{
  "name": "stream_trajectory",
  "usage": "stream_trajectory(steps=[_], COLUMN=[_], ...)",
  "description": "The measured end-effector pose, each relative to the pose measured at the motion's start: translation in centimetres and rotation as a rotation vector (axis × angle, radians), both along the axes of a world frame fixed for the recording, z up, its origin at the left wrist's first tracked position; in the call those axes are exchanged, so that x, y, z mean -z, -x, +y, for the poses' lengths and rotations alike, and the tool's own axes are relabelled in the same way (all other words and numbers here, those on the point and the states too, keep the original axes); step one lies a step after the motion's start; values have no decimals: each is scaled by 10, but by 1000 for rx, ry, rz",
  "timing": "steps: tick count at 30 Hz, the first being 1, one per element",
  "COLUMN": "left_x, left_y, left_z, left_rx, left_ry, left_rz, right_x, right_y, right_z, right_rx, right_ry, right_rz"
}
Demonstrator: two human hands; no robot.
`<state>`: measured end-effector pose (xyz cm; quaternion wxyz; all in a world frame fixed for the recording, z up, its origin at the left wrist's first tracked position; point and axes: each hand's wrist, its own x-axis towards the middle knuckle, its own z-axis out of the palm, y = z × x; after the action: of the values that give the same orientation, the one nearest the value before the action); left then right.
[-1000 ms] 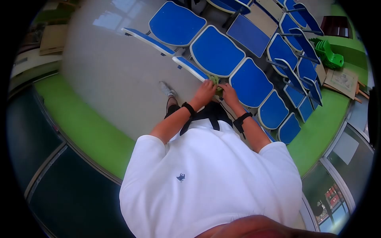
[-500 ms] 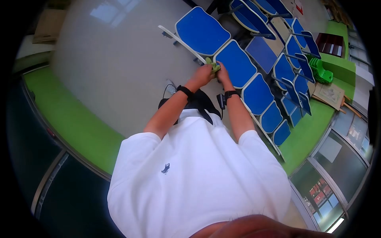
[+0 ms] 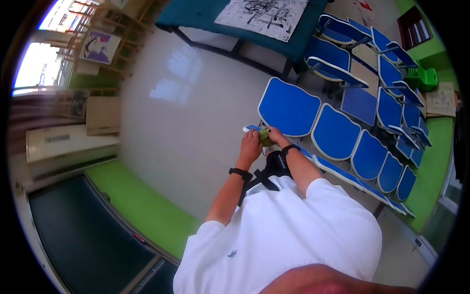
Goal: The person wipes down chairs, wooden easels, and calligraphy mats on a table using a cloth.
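A yellow-green cloth [image 3: 266, 137] is bunched up between my two hands, in front of my body. My left hand [image 3: 250, 145] grips its left side with bent fingers. On the other side, my right hand [image 3: 277, 135] has its fingers closed round the cloth. Much of the cloth is covered by the fingers. Both hands are above a chair backrest with a white rim [image 3: 252, 128], mostly hidden under them. Just beyond is a blue chair seat [image 3: 289, 107] with a white edge.
Rows of blue chairs [image 3: 336, 131] stretch away to the right. A dark green table [image 3: 196, 14] bearing an ink-marked sheet [image 3: 264, 17] stands ahead. Easels [image 3: 100, 46] stand at the far left, and green stools [image 3: 422, 78] at the far right. A green strip [image 3: 142, 201] borders the floor.
My view has tilted up and turned, bringing the table and easels into sight. The cloth looks more gathered between my hands, which now appear lower in view.
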<state>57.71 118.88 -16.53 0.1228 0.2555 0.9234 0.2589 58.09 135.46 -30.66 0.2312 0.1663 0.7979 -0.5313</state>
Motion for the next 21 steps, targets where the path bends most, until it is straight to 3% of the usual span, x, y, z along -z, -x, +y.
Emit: stream_trajectory(steps=[5, 7, 9, 11, 12, 15, 17, 19, 21], left_x=[18, 19, 17, -3, -1, 24, 37, 55, 61], left_y=[46, 54, 66, 81, 89, 109, 119, 120, 130], left_z=[-19, -23, -12, 9, 21, 45, 48, 52, 46], left_rx=[232, 424, 544, 800, 833, 1051, 1098, 1148, 1197], left_ry=[-27, 189, 267, 270, 303, 358, 306, 245, 201], left_rz=[-266, -185, -178, -201, -337, -368, -351, -377, -392], right_x=[-3, -15, -27, -12, -12, -25, -22, -41, -44], right_y=[32, 33, 22, -5, -13, -34, -47, -54, -48], right_z=[-17, 4, 31, 51, 61, 72, 72, 53, 29], right_rx=[78, -94, -147, -21, 8, 88, 155, 224, 90], right_ry=[212, 298, 203, 211, 221, 194, 90, -190, -373], right_rz=[189, 68, -41, -108, -116, -282, -309, -265, -330])
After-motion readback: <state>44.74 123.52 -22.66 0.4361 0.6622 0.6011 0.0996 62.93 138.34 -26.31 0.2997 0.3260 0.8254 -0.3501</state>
